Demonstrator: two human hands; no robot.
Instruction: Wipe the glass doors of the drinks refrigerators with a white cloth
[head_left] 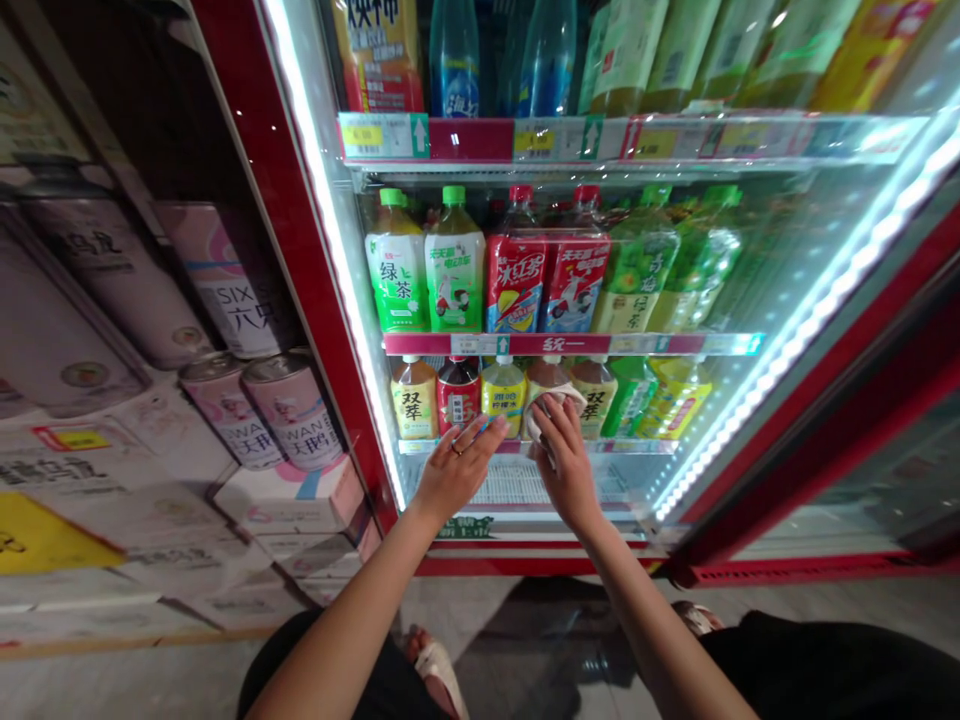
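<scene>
My right hand presses a whitish cloth against a brown-topped bottle in the lower row of the drinks fridge. Cloth and fingers cover most of that bottle's label. My left hand reaches out with its fingers extended and a ring on one of them. Its fingertips are at the lower part of a yellow lemon drink bottle; whether they touch it I cannot tell. Left of it stand a dark red bottle and a cream-labelled bottle. A green bottle and a yellow bottle are farther right.
Green and red tea bottles line the shelf above, behind a red price strip. Higher up is another shelf edge. Lit door frames flank the fridge opening. Pink cans and stacked boxes stand at the left.
</scene>
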